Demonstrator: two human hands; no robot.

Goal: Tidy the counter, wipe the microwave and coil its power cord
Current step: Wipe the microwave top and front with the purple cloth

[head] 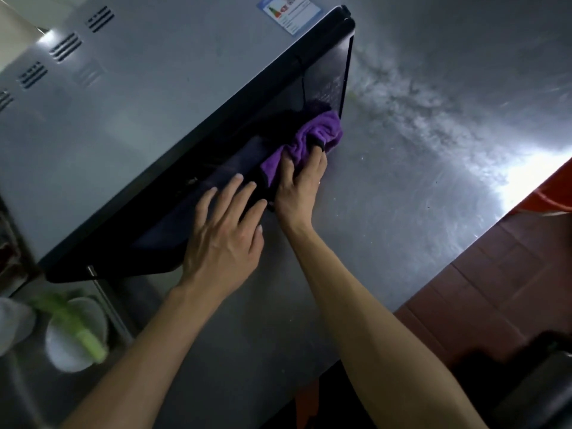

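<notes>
A grey metal microwave [133, 113] with a glossy black door [235, 168] stands on the steel counter [402, 187], seen from above. My right hand [301, 185] grips a bunched purple cloth [309, 140] and holds it against the lower right part of the door. My left hand [224, 233] lies flat with straight fingers on the door, just left of the right hand. The power cord is not in view.
A white bowl [77, 332] holding a green stalk sits on the counter at the lower left, below the microwave's corner. The counter's front edge runs diagonally at the right, with red floor tiles [495, 292] and an orange object [554, 193] beyond it.
</notes>
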